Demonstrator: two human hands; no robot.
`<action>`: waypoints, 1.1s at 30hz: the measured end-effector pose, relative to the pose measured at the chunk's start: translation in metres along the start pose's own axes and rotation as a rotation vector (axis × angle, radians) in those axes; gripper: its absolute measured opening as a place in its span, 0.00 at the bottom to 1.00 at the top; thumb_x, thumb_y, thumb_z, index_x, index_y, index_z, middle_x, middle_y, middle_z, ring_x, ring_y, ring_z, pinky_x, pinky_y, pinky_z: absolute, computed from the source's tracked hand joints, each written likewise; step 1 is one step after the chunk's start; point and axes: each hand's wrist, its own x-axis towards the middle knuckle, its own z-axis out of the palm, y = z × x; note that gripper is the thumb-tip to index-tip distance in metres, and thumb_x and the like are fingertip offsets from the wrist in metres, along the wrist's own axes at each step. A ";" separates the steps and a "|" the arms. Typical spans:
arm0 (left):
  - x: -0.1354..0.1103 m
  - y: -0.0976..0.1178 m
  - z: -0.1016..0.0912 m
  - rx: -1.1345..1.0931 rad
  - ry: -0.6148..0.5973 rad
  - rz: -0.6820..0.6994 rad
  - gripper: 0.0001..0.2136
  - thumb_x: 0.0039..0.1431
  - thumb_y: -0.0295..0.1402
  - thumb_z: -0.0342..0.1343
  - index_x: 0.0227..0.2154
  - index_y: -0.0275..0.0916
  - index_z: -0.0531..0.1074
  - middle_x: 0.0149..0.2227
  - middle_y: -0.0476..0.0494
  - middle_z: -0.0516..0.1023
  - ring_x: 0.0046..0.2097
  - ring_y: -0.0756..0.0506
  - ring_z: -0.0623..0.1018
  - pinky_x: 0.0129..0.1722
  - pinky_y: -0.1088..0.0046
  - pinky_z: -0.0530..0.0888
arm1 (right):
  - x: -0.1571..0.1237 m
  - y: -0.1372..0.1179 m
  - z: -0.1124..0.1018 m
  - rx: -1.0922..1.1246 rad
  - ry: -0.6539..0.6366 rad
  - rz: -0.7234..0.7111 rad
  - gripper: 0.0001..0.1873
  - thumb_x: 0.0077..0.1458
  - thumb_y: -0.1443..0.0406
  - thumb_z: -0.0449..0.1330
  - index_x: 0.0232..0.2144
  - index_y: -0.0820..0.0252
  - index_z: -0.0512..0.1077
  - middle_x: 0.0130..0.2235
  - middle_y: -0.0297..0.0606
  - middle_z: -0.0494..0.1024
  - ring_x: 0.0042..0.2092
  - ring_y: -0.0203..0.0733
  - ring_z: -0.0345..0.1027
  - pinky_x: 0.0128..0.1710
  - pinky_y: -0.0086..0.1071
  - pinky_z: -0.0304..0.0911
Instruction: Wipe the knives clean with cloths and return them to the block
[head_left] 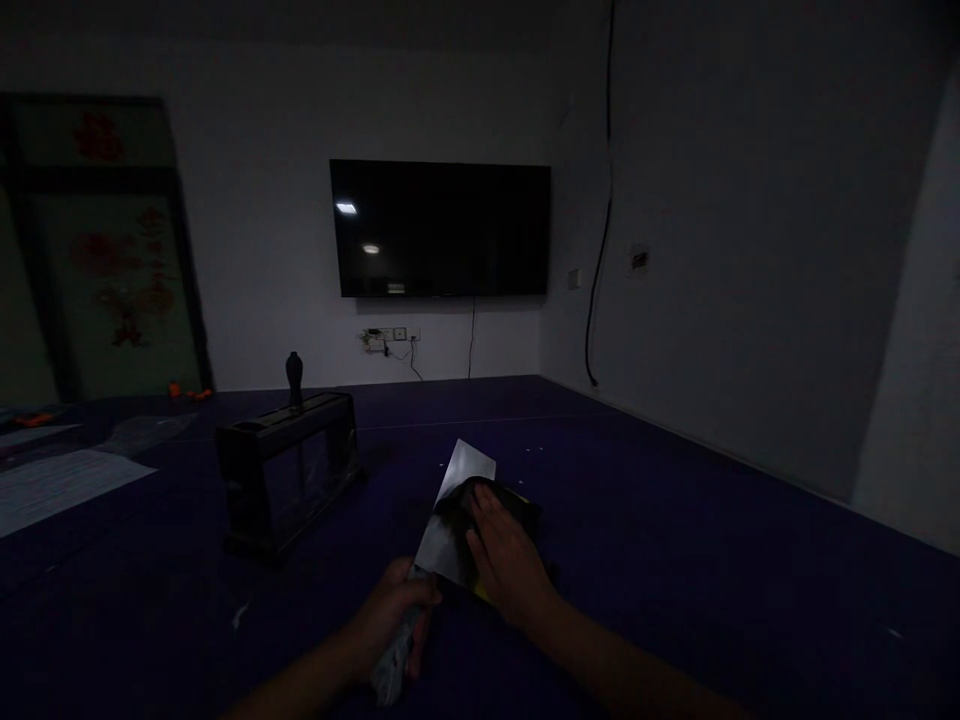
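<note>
My left hand (pixel 394 612) is wrapped round the pale grey handle of a kitchen knife (pixel 444 545). Its wide, shiny blade points up and away from me, tilted over the table. My right hand (pixel 510 555) lies with fingers together over a dark cloth (pixel 517 505) with a yellow edge, pressing it against the blade. The cloth and hand hide the blade's right side. Left of the knife, apart from both hands, a black open-framed knife stand (pixel 300 425) has one dark handle sticking up from its top.
Sheets of paper (pixel 67 485) and clear plastic (pixel 146 433) lie at the left of the dark blue tabletop (pixel 637 560). Small orange items (pixel 175 388) sit at the far left edge. Beyond, a television (pixel 442 230) hangs on the wall, and a black cable (pixel 600 260) runs down the right wall.
</note>
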 end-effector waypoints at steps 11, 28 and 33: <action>0.003 0.004 -0.005 0.132 -0.164 -0.104 0.06 0.37 0.33 0.54 0.19 0.37 0.63 0.08 0.52 0.64 0.08 0.52 0.62 0.08 0.83 0.52 | -0.001 0.001 -0.003 0.007 0.046 -0.047 0.25 0.61 0.65 0.43 0.60 0.68 0.50 0.60 0.48 0.55 0.62 0.46 0.43 0.57 0.44 0.54; 0.002 0.001 -0.003 0.079 -0.056 -0.056 0.08 0.35 0.34 0.54 0.20 0.37 0.63 0.08 0.53 0.63 0.08 0.52 0.61 0.08 0.82 0.53 | 0.000 0.003 0.004 0.062 0.051 0.023 0.24 0.62 0.63 0.42 0.59 0.66 0.53 0.61 0.47 0.55 0.62 0.46 0.44 0.58 0.44 0.53; 0.002 0.001 -0.002 0.046 -0.036 -0.057 0.08 0.34 0.35 0.52 0.18 0.37 0.63 0.07 0.52 0.62 0.07 0.51 0.61 0.07 0.80 0.54 | 0.000 0.005 0.005 0.106 0.015 0.095 0.25 0.63 0.61 0.41 0.57 0.70 0.57 0.60 0.49 0.55 0.62 0.46 0.45 0.58 0.43 0.52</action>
